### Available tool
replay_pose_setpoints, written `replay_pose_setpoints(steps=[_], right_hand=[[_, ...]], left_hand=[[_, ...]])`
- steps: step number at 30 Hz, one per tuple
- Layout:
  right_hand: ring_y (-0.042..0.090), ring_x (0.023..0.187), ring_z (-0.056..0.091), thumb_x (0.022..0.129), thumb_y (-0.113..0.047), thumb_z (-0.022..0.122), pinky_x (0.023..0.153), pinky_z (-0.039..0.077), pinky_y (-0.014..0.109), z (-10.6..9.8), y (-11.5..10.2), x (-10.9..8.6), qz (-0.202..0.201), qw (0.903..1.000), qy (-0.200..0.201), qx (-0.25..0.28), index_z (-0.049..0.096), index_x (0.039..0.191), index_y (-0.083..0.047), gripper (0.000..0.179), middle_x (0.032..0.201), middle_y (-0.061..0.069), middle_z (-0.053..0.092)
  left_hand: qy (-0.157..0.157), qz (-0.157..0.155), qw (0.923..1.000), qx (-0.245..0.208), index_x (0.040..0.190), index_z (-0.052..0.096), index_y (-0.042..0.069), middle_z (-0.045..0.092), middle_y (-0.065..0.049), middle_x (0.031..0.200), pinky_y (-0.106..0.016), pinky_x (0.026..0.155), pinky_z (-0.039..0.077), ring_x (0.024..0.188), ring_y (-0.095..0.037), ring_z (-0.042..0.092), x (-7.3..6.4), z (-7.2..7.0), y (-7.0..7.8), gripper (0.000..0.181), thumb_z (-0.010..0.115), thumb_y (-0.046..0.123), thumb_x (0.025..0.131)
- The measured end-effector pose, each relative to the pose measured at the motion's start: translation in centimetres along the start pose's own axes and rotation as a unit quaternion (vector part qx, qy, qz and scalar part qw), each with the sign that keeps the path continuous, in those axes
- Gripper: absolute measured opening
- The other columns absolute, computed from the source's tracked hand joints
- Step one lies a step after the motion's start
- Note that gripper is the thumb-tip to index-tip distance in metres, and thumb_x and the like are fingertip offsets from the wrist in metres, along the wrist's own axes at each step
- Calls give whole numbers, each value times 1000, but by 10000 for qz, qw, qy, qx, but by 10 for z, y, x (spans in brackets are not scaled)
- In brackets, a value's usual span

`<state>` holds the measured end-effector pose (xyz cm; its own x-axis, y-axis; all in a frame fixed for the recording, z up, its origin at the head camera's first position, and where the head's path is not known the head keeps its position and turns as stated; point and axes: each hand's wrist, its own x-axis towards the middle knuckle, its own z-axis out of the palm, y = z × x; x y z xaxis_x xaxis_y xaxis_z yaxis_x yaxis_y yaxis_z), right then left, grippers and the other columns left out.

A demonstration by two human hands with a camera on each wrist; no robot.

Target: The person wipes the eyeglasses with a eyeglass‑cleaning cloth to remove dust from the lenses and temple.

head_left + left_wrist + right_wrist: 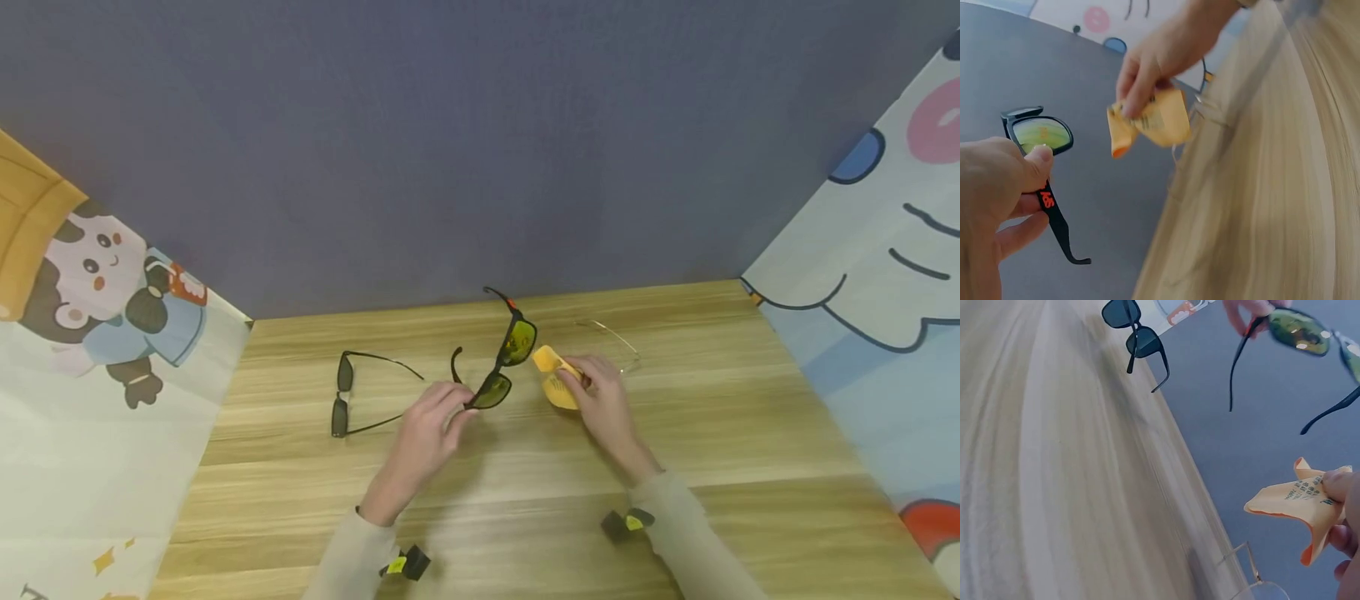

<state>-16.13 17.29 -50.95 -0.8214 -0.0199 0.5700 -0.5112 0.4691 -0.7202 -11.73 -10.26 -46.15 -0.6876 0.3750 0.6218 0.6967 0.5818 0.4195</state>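
Observation:
My left hand (431, 425) pinches a pair of black-framed sunglasses (501, 363) by the corner where a temple meets the frame. Their lenses shine yellow-green, both temples are unfolded, and red lettering marks the temple (1054, 215) in the left wrist view. To the right, my right hand (600, 400) holds a yellow cloth (558, 390) between thumb and fingers, its loose ends spreading out. Dark printing shows on the cloth (1297, 494) in the right wrist view. Cloth and lenses are a small gap apart, both above the table.
On the wooden table (525, 533), a second pair of dark sunglasses (341, 396) lies at the left with temples unfolded. Thin wire-framed glasses (615, 333) lie behind my right hand, partly hidden. A grey panel (480, 150) stands along the back edge, with cartoon-printed sheets (112, 283) at the sides.

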Motion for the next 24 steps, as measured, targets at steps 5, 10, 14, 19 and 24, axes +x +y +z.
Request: replay_pose_setpoints(steps=[5, 10, 14, 19, 24], right_hand=[[12, 74, 52, 85, 3, 80, 65, 41, 10, -4, 2, -7, 103, 9999, 100, -82, 75, 103, 5, 19, 87, 13, 73], [11, 71, 51, 83, 5, 81, 63, 40, 10, -9, 5, -14, 70, 9990, 331, -277, 75, 101, 5, 19, 81, 11, 70], [10, 68, 50, 82, 6, 82, 60, 40, 11, -13, 8, -18, 40, 9983, 448, -383, 75, 100, 4, 19, 80, 10, 70], [9, 68, 50, 82, 5, 82, 59, 40, 10, -19, 10, -21, 62, 9978, 416, -510, 75, 100, 4, 19, 81, 10, 70], [7, 70, 49, 82, 5, 82, 59, 40, 9, -24, 12, -24, 104, 9976, 357, -577, 75, 100, 4, 20, 81, 10, 70]], left_hand=[[-139, 104, 9981, 590, 98, 72, 3, 74, -9, 101, -28, 85, 63, 95, -24, 70, -3, 4, -14, 21, 84, 1, 81], [-491, 26, 9906, 1280, 100, 74, 5, 74, -7, 102, -29, 86, 63, 95, -22, 71, -4, 5, -27, 22, 84, 0, 81], [-836, -137, 9845, 1538, 99, 75, 7, 75, -5, 101, -31, 90, 62, 96, -21, 72, -8, 7, -36, 20, 84, 0, 82], [-1020, -186, 9794, 1734, 96, 76, 8, 75, -3, 97, -33, 92, 62, 92, -21, 72, -12, 10, -43, 21, 86, 0, 79], [-1113, -197, 9726, 2034, 94, 76, 7, 75, -3, 96, -32, 91, 62, 90, -21, 73, -14, 13, -48, 20, 86, 0, 78]])
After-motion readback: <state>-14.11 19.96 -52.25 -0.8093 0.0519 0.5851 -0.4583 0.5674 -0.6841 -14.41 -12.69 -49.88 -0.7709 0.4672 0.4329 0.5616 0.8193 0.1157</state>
